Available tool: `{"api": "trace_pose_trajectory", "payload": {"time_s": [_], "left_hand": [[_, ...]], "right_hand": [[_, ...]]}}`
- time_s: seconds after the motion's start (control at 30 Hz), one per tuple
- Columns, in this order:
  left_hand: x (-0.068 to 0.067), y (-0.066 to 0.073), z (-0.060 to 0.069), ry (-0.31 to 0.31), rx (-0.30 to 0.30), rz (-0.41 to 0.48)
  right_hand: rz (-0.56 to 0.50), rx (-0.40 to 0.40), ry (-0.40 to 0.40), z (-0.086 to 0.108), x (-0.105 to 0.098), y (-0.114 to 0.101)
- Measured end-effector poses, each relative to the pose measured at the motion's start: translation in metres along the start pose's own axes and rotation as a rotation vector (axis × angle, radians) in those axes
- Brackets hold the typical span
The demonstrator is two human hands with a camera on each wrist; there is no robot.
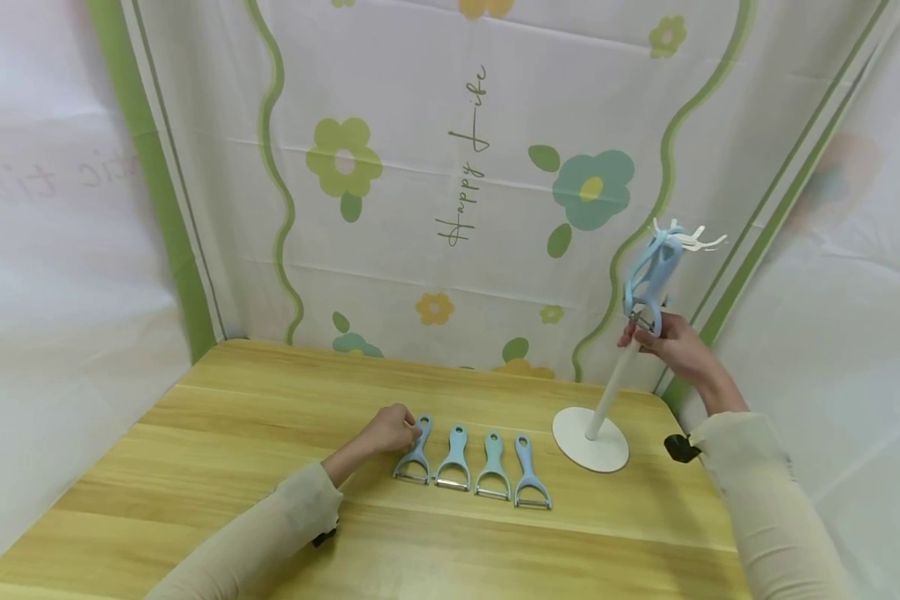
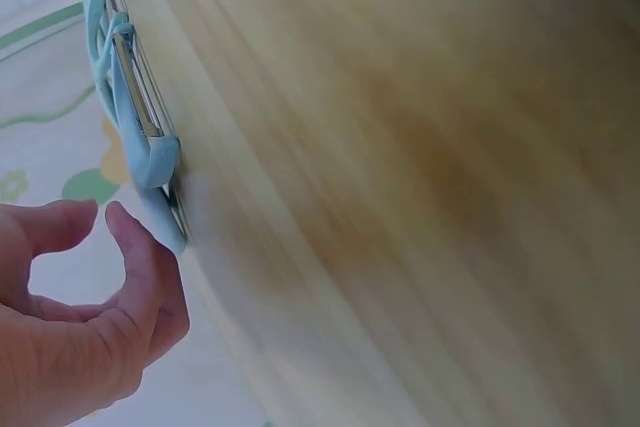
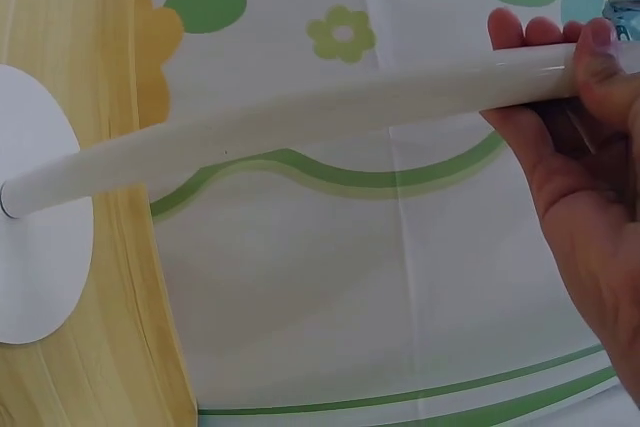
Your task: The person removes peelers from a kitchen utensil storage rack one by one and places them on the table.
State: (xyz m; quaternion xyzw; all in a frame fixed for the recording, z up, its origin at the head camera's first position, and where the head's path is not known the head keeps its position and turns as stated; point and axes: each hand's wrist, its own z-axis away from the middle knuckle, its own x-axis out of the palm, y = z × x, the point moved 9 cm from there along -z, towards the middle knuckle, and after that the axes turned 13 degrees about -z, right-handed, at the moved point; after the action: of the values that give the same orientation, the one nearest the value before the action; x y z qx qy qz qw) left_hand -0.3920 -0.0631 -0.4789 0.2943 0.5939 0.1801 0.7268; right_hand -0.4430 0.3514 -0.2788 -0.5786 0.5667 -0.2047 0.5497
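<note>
My right hand (image 1: 678, 346) grips the pole (image 3: 330, 117) of a white stand high up, thumb on one side and fingers on the other. Several blue peelers (image 1: 652, 267) hang in a bunch from the stand's hooks (image 1: 701, 240). On the table my left hand (image 1: 392, 429) is beside the handle of the leftmost peeler (image 1: 415, 458). Its thumb and forefinger are bent towards each other, with a small gap between the tips in the left wrist view. To the right lie a second peeler (image 1: 453, 458), a greenish one (image 1: 493, 467) and a blue one (image 1: 528, 473).
The stand's round white base (image 1: 570, 433) rests on the wooden table (image 1: 270, 400) towards its right end. Behind the table hangs a printed curtain (image 1: 420, 208) with flowers, and more cloth (image 1: 45, 292) hangs at the sides.
</note>
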Motion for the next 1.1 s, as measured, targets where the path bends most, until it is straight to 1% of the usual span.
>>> {"api": "trace_pose_trajectory", "payload": {"time_s": [0.13, 0.23, 0.3, 0.4, 0.53, 0.7, 0.83, 0.97, 1.1], "left_hand": [[0.001, 0.001, 0.0, 0.004, 0.003, 0.018], [-0.001, 0.005, 0.0, 0.019, 0.011, 0.017], [-0.003, 0.009, 0.001, 0.028, 0.025, 0.015], [-0.007, 0.021, 0.001, 0.052, 0.08, -0.023], [-0.01, 0.044, 0.001, 0.063, 0.183, -0.035], [-0.008, 0.072, -0.003, 0.046, 0.303, -0.032], [-0.007, 0.095, -0.005, 0.035, 0.375, -0.013], [-0.009, 0.121, -0.003, 0.027, 0.44, 0.029], [-0.01, 0.145, 0.0, 0.014, 0.475, 0.072]], "right_hand": [[-0.025, -0.011, -0.029, 0.0, 0.001, -0.001], [-0.021, -0.007, -0.024, 0.0, 0.002, -0.002], [-0.024, -0.004, -0.016, 0.0, 0.002, -0.003], [-0.043, -0.005, -0.002, -0.001, 0.003, -0.005], [-0.08, -0.012, 0.006, 0.0, 0.005, -0.007], [-0.07, 0.003, 0.02, 0.001, 0.005, -0.007], [-0.046, 0.022, 0.03, 0.002, 0.004, -0.004], [-0.049, 0.025, 0.037, 0.003, 0.004, -0.004], [-0.026, 0.033, 0.052, 0.004, 0.004, -0.004]]}}
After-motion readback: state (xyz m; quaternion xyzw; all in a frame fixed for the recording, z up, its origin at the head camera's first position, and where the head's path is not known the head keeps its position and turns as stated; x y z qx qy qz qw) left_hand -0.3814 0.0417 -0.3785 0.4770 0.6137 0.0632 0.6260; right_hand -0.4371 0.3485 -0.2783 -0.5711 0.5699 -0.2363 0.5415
